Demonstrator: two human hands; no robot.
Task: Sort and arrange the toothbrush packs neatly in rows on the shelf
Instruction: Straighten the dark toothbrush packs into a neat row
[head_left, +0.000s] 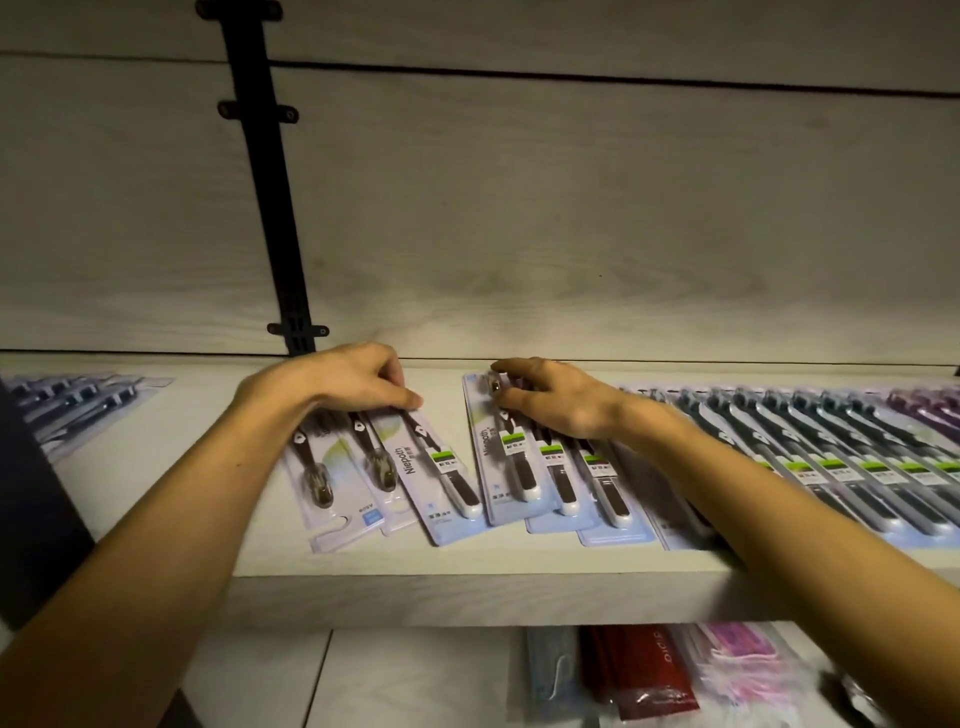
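Toothbrush packs lie flat on a pale wooden shelf (467, 566). My left hand (348, 379) rests with curled fingers on the far ends of a small fan of three packs (395, 478); two of them point the opposite way to the third. My right hand (550, 400) has its fingers bent over the top of another group of three overlapping packs (540, 483), thumb and fingertips at the far edge of the leftmost one. A long overlapping row of dark-handled packs (831, 467) runs off to the right, partly under my right forearm.
More packs (78, 405) lie at the shelf's far left. Purple packs (930, 405) end the row at the right. A black bracket rail (270, 197) climbs the back wall. Below the shelf lie blue, red and pink packets (644, 675).
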